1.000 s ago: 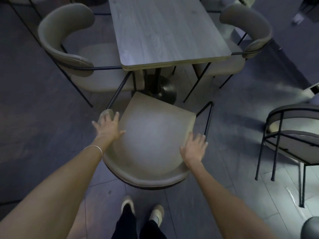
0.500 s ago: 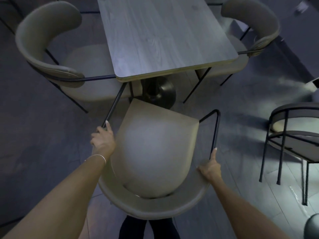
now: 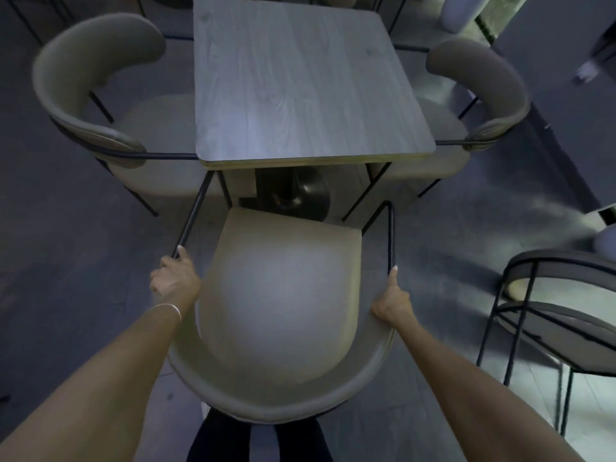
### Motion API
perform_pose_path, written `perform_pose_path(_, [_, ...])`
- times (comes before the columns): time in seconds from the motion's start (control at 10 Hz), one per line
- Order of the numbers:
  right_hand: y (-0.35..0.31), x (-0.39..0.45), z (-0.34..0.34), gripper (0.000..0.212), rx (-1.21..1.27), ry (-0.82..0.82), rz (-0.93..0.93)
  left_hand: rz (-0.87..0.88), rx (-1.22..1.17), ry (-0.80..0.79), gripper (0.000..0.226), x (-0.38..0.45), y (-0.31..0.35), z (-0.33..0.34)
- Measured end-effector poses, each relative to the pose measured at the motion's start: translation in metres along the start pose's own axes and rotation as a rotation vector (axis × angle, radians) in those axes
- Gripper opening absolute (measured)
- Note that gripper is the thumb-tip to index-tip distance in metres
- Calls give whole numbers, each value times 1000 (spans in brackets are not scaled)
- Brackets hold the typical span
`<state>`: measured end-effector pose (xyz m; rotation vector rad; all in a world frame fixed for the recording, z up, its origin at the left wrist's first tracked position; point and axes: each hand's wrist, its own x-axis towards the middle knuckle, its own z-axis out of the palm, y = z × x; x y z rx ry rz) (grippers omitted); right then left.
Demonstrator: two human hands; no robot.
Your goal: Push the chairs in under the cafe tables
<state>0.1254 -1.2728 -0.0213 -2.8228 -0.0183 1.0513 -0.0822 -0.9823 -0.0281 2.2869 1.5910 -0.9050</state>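
A beige cushioned chair [image 3: 283,295] with a curved backrest and thin black metal arms stands right in front of me, its seat front just short of the square grey wooden cafe table [image 3: 300,78]. My left hand [image 3: 175,278] grips the chair's left black arm rail. On the other side, my right hand [image 3: 393,300] holds the right arm rail where it meets the backrest. The table's dark pedestal base [image 3: 296,191] shows beyond the seat's front edge.
Two matching chairs sit tucked at the table, one on the left [image 3: 100,105] and one on the right [image 3: 483,101]. Another chair [image 3: 563,315] stands apart at the right edge. The floor is dark grey tile. My legs show below the backrest.
My hands went from lying flat on the seat edges to gripping the black arm rails. The chair now fills more of the view and stands squarer to the table.
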Motion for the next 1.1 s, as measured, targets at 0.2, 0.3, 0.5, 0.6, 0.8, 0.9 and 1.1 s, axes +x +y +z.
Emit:
perform_pose_path(0.2, [-7,41,-39,98,-160,59,-164,-105,-217,-41,76,-32,16,59])
perform_pose_path(0.3, [5,71,-56,102,-231,49,-228,-118,-284,-52,74,-44,44,78])
perform_pose_path(0.5, [31,125,-80,108,-161,13,-203,-103,-197,-29,73,-37,103,59])
perform_pose_path(0.6, [40,147,-86,108,-150,-6,-169,-80,-162,-19,78,-31,126,49])
perform_pose_path(0.8, [33,173,-106,107,-152,-12,-178,-135,-147,-35,85,-30,155,43])
perform_pose_path(0.9, [33,175,-108,105,-158,0,-171,-140,-154,-33,84,-33,160,44])
perform_pose_path(1.1, [35,155,-103,77,-81,72,-86,-125,-228,-165,77,-26,157,29])
